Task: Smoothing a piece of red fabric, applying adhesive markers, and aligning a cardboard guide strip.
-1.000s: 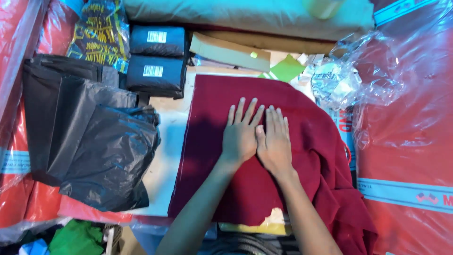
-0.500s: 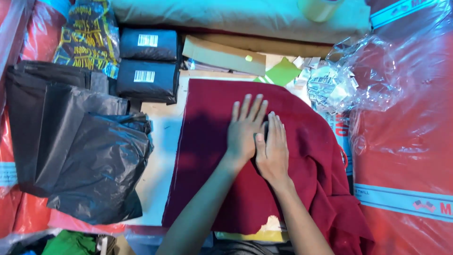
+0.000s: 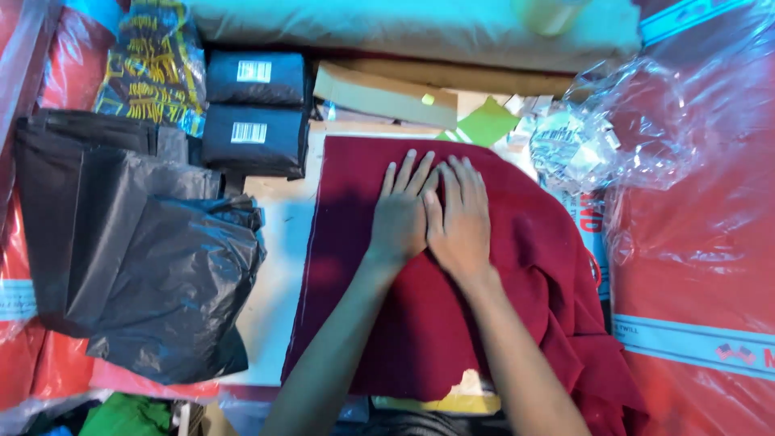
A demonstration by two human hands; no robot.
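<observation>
dark red cloth [image 3: 420, 323] lies smooth, rumpled at right; left hand [image 3: 401, 216] and right hand [image 3: 460, 226] press flat, fingers spread, gripping nothing.

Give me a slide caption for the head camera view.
Both hands, left and right, press flat side by side on dark red cloth, black plastic bags alongside.

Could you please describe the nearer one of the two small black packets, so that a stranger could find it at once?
Start at the dark red cloth under both flat hands. Look past its far left corner: two black wrapped packets lie one behind the other. The nearer packet touches the crumpled black plastic bags; unlike them, it is tight, rectangular and bears a white label.
</observation>
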